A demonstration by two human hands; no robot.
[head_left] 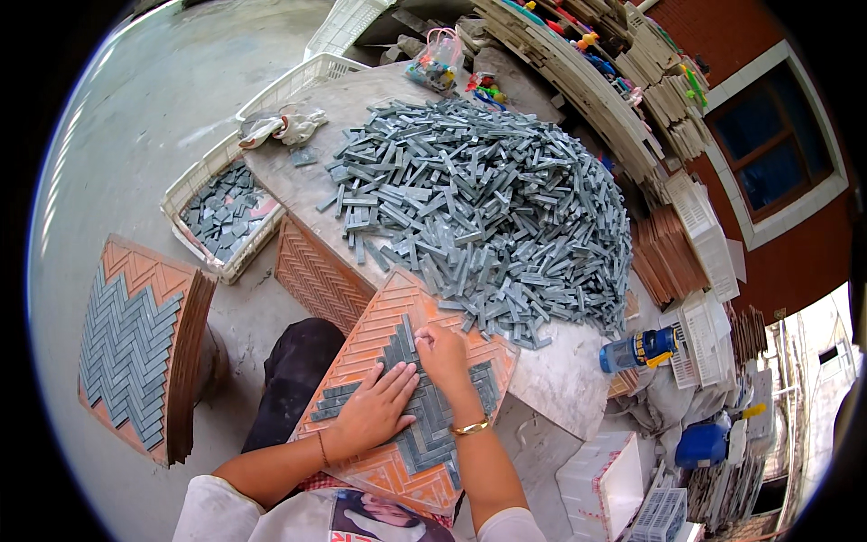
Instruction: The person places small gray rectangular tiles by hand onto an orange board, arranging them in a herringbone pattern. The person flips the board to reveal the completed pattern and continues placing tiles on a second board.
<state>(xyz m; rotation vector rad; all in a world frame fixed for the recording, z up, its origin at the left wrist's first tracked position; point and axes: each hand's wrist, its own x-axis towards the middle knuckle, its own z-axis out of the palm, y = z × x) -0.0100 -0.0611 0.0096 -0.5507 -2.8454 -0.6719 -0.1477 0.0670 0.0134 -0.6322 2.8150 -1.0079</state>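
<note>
An orange herringbone-grooved board (388, 301) lies slanted in front of me, one end against the table. Slim grey stone strips (424, 443) fill part of its grooves in a zigzag pattern. My left hand (379, 404) rests flat on these strips, its fingers stretched out. Just right of it, my right hand (442, 359) is closed in a pinch at the upper edge of the laid strips; whatever its fingertips hold is hidden. Beyond the board, a big heap of loose grey strips (488, 199) covers much of the table (564, 384).
At left stands a stack of boards, its top board (117, 262) partly covered with grey strips. A white crate (172, 203) holds grey pieces; gloves (284, 126) lie on the table's corner. A blue bottle (637, 350) lies at the table's right edge. A white box (601, 483) sits below.
</note>
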